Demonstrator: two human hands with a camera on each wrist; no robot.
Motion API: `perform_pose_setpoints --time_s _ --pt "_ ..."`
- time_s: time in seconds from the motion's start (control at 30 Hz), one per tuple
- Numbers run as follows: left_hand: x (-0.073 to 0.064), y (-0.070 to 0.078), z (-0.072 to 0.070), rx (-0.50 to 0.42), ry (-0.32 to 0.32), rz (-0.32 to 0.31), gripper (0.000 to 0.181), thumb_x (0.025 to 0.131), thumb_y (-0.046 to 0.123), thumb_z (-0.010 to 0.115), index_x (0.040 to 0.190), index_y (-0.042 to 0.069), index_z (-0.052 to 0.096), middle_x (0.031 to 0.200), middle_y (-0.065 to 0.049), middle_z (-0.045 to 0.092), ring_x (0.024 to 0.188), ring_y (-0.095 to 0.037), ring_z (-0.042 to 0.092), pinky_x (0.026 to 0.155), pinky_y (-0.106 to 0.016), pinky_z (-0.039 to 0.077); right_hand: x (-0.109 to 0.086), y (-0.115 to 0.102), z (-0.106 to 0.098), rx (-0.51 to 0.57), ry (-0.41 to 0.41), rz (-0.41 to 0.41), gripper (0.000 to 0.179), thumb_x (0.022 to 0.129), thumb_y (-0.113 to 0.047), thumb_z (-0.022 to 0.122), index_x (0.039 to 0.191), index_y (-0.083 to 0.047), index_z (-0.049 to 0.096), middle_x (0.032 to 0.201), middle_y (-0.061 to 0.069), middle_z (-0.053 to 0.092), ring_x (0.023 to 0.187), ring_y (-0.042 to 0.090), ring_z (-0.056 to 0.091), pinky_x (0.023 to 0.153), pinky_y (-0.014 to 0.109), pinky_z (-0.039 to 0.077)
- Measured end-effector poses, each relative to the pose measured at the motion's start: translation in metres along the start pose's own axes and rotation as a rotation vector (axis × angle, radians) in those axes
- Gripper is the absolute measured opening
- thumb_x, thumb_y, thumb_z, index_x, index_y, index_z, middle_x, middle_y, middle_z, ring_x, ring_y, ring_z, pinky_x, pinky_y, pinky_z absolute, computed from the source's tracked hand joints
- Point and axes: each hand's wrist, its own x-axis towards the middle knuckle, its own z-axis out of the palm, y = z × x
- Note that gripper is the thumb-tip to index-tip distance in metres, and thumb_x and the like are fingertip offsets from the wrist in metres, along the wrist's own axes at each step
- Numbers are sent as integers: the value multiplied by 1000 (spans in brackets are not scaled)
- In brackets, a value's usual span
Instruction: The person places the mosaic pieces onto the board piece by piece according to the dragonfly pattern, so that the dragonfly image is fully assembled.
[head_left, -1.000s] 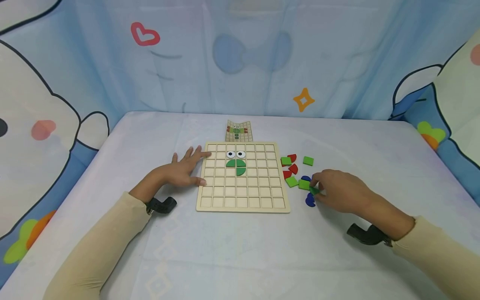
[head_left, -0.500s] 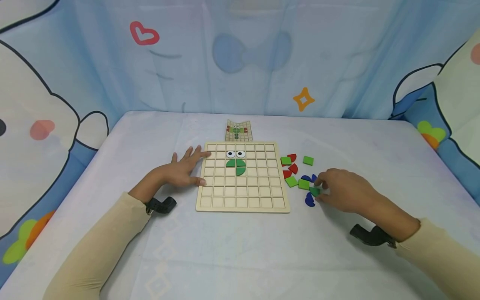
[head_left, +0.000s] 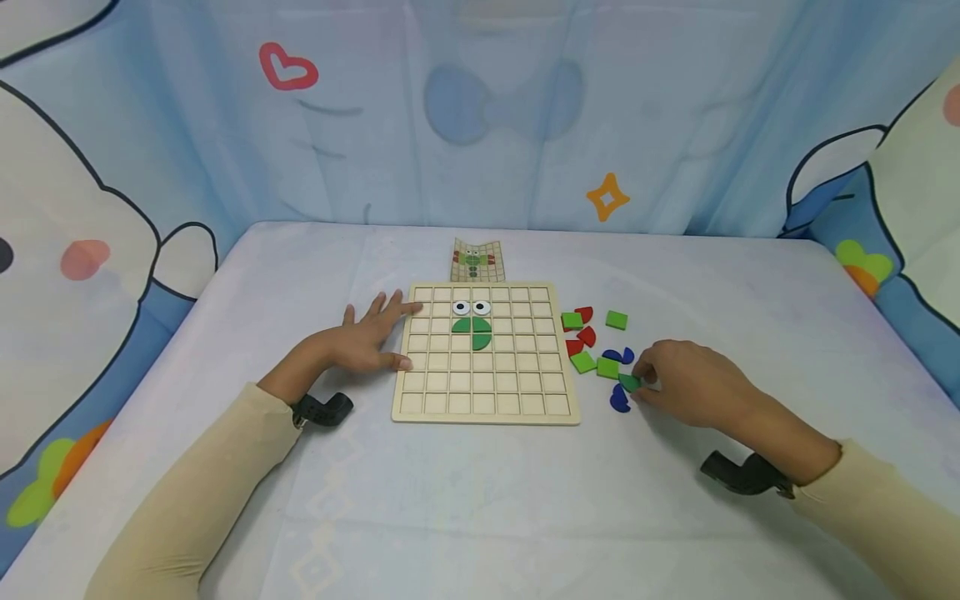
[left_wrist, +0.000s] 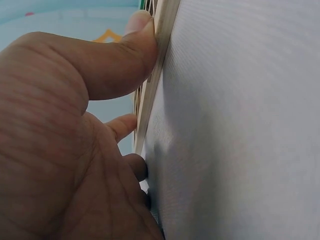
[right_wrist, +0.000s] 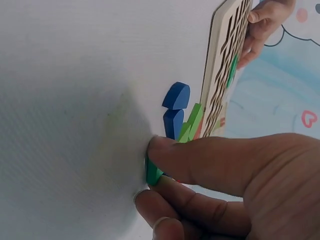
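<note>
a pale blue curtain (head_left: 360,167) hangs behind the table in loose folds, printed with a red heart outline (head_left: 288,62) at upper left, a faded blue bow (head_left: 460,104) near the middle and an orange four-pointed star (head_left: 607,185) lower and to the right. large white cartoon figures (head_left: 60,192) with black outlines and pink cheeks (head_left: 86,260) flank both sides, each near an orange shape with green leaves (head_left: 858,279). a white cloth (head_left: 480,508), lightly creased, covers the tabletop.
</note>
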Motion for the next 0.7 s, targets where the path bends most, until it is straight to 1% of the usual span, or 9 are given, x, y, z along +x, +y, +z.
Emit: perform_pose_setpoints --time_s 0.1,0.23,0.4,0.57,0.7 --pt "0 1 0 -2 -2 -3 88 94 43 61 160 22 5 164 -17 -16 151 -38 -20 110 -70 -17 -1 0 -1 9 -5 1 34 81 -23 80 103 2 72 92 10 73 83 24 66 73 42 58" --pt "0 1 1 -11 -3 -8 89 94 42 61 160 22 5 164 -17 -17 151 -38 -20 111 -70 -18 -1 1 -2 32 -23 14 38 80 -27 79 104 2 72 92 9 72 78 20 62 66 36 56" --pt "1 3 1 -6 -11 -12 89 94 43 61 160 22 5 164 -17 -17 151 -37 -20 111 -70 -17 1 -4 -8 43 -3 22 37 79 -29 79 101 0 72 89 8 71 78 19 62 65 35 56" --pt "1 2 1 -4 -13 -17 89 94 43 61 160 22 5 164 -17 -17 151 -37 -20 111 -70 -17 6 -21 -16 60 20 -24 34 80 -28 79 100 -2 72 88 4 72 80 18 63 67 34 55" --pt "0 1 0 12 -6 -17 89 94 45 61 160 22 5 165 -16 -15 151 -38 -18 112 -70 -14 10 -41 -23 80 50 -105 28 81 -25 77 99 -4 72 87 1 72 80 15 64 66 32 54"
